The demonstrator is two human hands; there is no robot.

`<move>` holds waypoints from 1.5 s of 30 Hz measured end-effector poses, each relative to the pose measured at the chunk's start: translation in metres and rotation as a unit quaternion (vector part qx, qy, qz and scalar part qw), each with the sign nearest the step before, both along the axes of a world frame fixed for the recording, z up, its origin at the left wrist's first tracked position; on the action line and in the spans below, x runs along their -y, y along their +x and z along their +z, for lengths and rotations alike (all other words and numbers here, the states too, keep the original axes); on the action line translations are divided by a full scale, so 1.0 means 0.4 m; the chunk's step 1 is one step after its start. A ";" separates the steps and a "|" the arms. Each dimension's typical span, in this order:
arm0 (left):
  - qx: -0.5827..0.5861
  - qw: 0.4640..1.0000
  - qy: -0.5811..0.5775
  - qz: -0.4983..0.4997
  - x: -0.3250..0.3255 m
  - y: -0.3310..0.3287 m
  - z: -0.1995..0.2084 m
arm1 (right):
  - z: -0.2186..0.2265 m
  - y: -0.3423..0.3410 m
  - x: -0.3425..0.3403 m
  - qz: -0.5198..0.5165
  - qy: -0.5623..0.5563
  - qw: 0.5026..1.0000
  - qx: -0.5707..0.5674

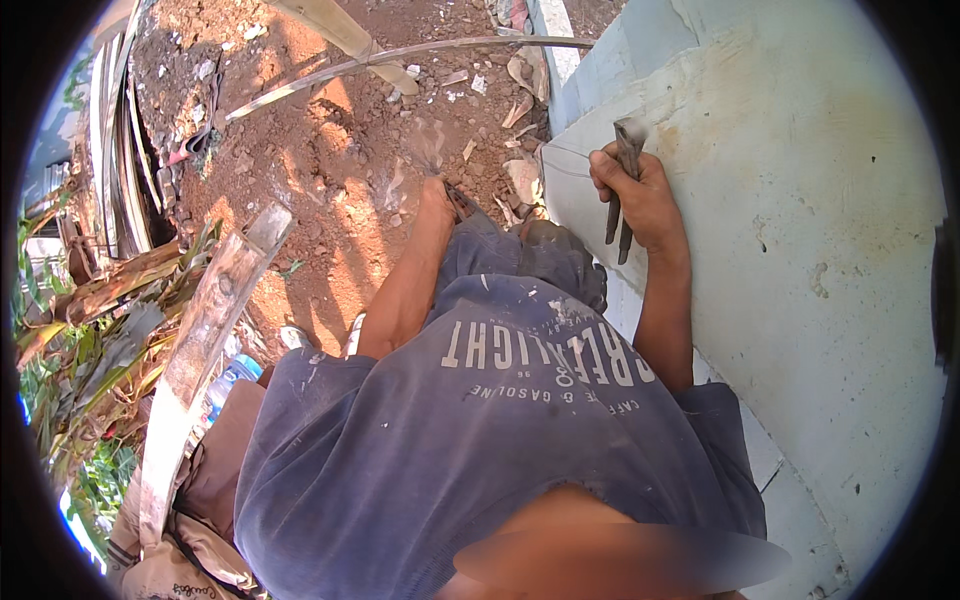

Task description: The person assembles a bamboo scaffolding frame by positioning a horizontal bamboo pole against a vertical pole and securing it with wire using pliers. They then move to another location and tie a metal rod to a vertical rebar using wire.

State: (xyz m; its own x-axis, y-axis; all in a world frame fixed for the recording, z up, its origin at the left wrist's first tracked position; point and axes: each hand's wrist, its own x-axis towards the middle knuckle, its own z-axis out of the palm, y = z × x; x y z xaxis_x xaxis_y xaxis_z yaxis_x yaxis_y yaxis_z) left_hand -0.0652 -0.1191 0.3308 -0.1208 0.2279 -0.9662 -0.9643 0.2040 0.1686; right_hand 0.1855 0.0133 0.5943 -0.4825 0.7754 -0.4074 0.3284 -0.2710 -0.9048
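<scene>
My right hand [640, 195] is closed around dark metal pincers [628, 150], held beside the pale wall. Their jaws point up and away from me, and the two handles hang below my fingers. A thin wire [565, 162] loops out to the left from near my fingertips. My left hand [437, 203] is low beside my leg, over the reddish soil, and looks closed. Blurred thin strands show just beyond it; what it grips is hidden.
A pale, stained wall [800, 220] rises close on my right. Rubble-strewn soil [330, 180] lies ahead, crossed by a curved thin strip [400, 58]. At left, a wooden plank [205, 340] leans near dry leaves [110, 350], a plastic bottle [232, 378] and brown cloth [225, 450].
</scene>
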 end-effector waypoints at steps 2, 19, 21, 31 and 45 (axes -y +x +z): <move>0.021 0.998 0.019 0.050 0.030 0.064 0.019 | -0.014 0.004 0.027 -0.024 0.014 0.998 0.049; -0.574 0.772 -0.029 -0.273 0.186 0.156 -0.154 | -0.059 -0.002 0.047 0.051 0.180 0.980 0.074; -0.621 0.720 -0.081 -0.299 0.214 0.152 -0.208 | -0.087 -0.017 0.036 0.087 0.186 0.977 0.063; -0.452 0.882 0.003 0.134 0.150 0.133 0.064 | -0.121 -0.061 0.074 0.113 0.135 0.984 -0.019; -0.207 0.940 -0.059 0.264 0.111 0.031 -0.041 | -0.128 -0.058 0.091 0.155 0.173 0.972 0.011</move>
State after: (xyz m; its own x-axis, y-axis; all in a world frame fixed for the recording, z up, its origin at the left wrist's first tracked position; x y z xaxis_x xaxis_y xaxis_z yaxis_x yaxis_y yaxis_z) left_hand -0.0529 -0.1635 0.3145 -0.5579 -0.0746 -0.8266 -0.7937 -0.2431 0.5576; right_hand 0.1623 -0.0231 0.5430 -0.7100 0.6858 -0.1600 0.3652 0.1643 -0.9163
